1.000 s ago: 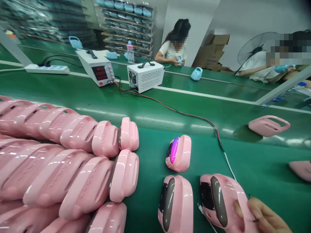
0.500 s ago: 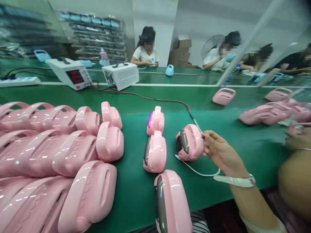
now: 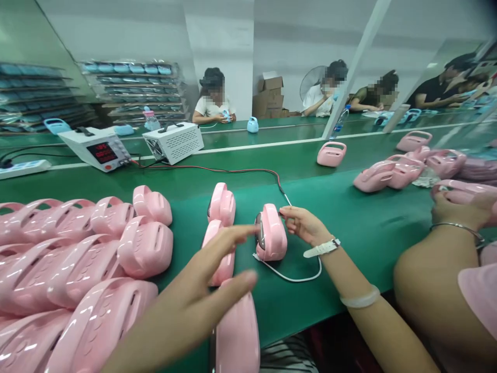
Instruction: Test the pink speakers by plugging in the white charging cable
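A pink handled device [image 3: 275,233] with a dark glossy front stands upright on the green table. My right hand [image 3: 305,223] is closed at its back edge, pinching a small dark cable plug that the fingers mostly hide. A white-tipped cable [image 3: 287,199] comes down to those fingers. My left hand [image 3: 205,274] is open, thumb and fingers apart and slightly blurred, reaching in from the lower left with its fingertips near the device's dark front. Under the device, a thin white cord [image 3: 298,280] loops out across the table. Whether the plug sits in the device cannot be made out.
More pink devices stand in a short column [image 3: 222,204], partly behind my left hand. Rows of them [image 3: 145,248] fill the left side. A power supply [image 3: 95,147] and a white metal box [image 3: 174,142] stand behind. At right, a co-worker's hand [image 3: 452,212] holds another pink device.
My left hand has come into view, reaching towards the device. The device has turned slightly, and my right hand stays at its back. The purple light on the far column device no longer shows.
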Action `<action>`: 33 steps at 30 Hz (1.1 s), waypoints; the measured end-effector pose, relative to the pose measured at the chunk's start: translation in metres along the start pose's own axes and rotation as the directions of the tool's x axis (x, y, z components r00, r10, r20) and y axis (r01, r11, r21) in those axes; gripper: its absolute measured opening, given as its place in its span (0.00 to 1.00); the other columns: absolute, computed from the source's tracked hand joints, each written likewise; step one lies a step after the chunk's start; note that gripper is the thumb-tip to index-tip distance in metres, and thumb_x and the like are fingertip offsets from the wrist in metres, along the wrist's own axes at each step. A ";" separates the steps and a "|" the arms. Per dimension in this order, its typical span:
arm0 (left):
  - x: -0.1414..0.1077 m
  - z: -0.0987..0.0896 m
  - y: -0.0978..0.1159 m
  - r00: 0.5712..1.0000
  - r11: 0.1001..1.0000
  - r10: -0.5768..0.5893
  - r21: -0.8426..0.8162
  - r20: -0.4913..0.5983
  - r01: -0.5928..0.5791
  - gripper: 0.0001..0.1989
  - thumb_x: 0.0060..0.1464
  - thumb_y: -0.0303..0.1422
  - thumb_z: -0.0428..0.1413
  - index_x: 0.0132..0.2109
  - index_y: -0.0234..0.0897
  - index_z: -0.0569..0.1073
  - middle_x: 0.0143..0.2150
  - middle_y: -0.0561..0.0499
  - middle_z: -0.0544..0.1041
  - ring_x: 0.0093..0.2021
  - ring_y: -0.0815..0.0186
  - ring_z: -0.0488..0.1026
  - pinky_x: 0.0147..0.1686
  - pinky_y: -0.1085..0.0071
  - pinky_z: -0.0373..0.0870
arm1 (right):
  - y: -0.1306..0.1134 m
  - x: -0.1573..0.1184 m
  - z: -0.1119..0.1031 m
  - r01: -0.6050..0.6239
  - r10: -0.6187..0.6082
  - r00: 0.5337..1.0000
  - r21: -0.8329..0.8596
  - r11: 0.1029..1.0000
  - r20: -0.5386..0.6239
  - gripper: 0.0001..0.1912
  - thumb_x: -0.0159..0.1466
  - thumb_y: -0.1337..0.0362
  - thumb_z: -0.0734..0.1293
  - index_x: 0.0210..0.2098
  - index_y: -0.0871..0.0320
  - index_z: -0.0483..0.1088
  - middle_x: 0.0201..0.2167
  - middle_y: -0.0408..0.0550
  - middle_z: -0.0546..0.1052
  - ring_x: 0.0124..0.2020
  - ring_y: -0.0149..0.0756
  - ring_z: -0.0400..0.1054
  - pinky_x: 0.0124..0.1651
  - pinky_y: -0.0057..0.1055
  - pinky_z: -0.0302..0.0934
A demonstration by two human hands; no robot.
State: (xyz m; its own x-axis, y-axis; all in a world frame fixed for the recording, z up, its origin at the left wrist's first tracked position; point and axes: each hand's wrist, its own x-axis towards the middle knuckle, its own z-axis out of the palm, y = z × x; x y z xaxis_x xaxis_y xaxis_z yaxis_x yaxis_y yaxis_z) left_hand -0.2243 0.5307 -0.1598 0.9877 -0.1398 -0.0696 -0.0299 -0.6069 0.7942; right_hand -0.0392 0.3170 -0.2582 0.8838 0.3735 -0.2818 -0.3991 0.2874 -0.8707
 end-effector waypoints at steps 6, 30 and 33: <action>0.109 0.012 0.025 0.985 0.944 0.014 0.323 0.170 -0.069 0.39 0.53 0.43 0.55 0.68 0.42 0.49 0.68 0.47 0.54 0.65 0.52 0.57 0.62 0.54 0.59 | 0.010 -0.007 -0.009 0.028 -0.025 0.994 -0.032 0.999 0.109 0.20 0.43 0.56 0.78 0.24 0.62 0.67 0.17 0.39 0.72 0.09 0.20 0.57 0.11 0.18 0.49; 0.119 0.009 -0.010 0.962 0.906 -0.061 0.419 0.266 -0.058 0.33 0.52 0.49 0.56 0.62 0.51 0.53 0.66 0.53 0.57 0.63 0.51 0.58 0.64 0.54 0.57 | 0.017 -0.016 0.010 -0.015 0.016 1.000 0.117 0.993 -0.008 0.25 0.40 0.53 0.78 0.21 0.60 0.62 0.10 0.36 0.68 0.07 0.16 0.45 0.10 0.17 0.35; 0.118 0.009 -0.011 0.967 0.913 -0.038 0.401 0.250 -0.068 0.34 0.52 0.48 0.57 0.62 0.53 0.53 0.66 0.54 0.57 0.62 0.52 0.61 0.63 0.56 0.59 | 0.016 -0.015 0.011 -0.037 0.037 0.999 0.130 0.991 -0.004 0.25 0.39 0.53 0.78 0.20 0.59 0.61 0.10 0.37 0.68 0.07 0.16 0.45 0.10 0.17 0.33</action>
State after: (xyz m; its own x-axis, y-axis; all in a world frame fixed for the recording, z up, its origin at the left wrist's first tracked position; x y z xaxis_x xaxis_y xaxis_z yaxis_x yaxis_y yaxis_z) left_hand -0.1086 0.5135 -0.1825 0.9183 -0.3083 -0.2484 -0.1562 -0.8587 0.4882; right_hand -0.0619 0.3257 -0.2628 0.8692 0.3803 -0.3158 -0.4596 0.3862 -0.7998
